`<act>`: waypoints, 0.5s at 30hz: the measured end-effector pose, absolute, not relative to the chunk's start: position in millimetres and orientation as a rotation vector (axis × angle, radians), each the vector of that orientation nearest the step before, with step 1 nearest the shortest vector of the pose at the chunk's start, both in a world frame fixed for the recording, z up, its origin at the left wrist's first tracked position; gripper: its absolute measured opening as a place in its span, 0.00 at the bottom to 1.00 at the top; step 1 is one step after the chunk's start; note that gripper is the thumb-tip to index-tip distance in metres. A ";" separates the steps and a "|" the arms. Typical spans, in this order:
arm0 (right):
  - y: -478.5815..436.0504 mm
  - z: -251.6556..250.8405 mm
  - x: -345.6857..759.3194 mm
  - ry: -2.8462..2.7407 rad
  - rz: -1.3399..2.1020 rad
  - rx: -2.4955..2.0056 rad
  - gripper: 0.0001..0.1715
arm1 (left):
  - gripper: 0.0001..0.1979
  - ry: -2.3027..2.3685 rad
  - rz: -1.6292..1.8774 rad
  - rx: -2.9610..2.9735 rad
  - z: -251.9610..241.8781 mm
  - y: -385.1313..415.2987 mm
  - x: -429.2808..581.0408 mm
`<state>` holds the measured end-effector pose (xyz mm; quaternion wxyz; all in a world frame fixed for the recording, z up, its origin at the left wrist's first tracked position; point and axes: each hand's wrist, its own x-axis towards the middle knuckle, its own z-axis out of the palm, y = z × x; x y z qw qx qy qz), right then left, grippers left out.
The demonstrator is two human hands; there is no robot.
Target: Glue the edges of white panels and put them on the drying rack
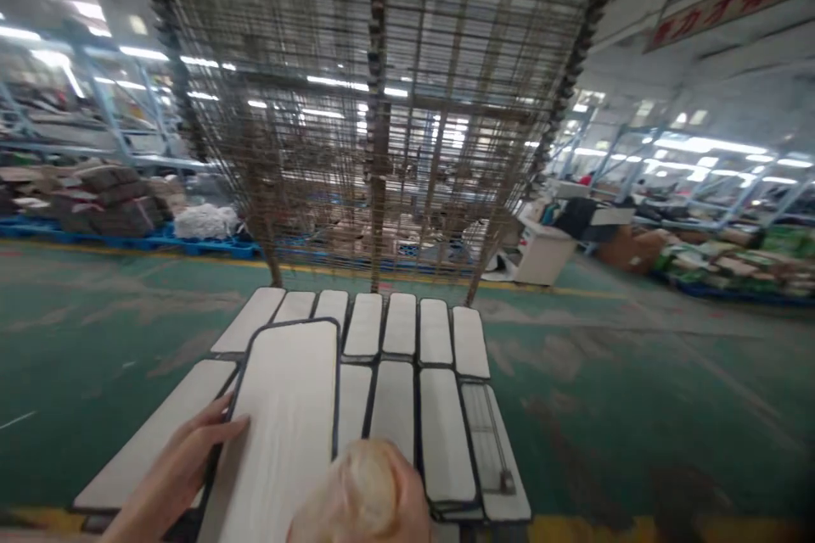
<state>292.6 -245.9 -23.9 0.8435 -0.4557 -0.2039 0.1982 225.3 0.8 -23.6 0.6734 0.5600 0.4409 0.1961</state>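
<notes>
A white rectangular panel (286,407) with rounded corners and a dark edge is tilted up in front of me. My left hand (188,454) grips its left edge, thumb on the white face and fingers partly hidden behind. Low in the view, my right hand (411,488) is closed around a pale, rounded thing (362,492), blurred and partly translucent, over the panel's lower right. I cannot tell what that thing is. Beneath lie several similar white panels (395,399) in two rows on a low rack level. The rightmost front panel (515,484) carries a shadow-like pattern of thin lines.
Raised wire shelves (382,102) slant above the far end of the panels. Green floor (637,407) surrounds the rack. Stacked bundles (120,204) stand on blue pallets at the left; a white cabinet (544,254) and green-and-white piles (732,267) stand at the right.
</notes>
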 end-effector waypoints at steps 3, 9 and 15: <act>-297.5 -29.7 320.0 -0.243 0.226 -0.953 0.30 | 0.22 0.946 0.361 1.247 -34.7 -4.9 253.2; -464.9 -28.2 424.5 0.213 -0.195 -0.884 0.30 | 0.21 0.773 0.330 1.263 -73.4 -80.3 322.5; -626.6 -71.9 487.2 0.523 -0.263 -0.924 0.30 | 0.24 0.668 0.222 1.141 -150.3 -248.0 421.2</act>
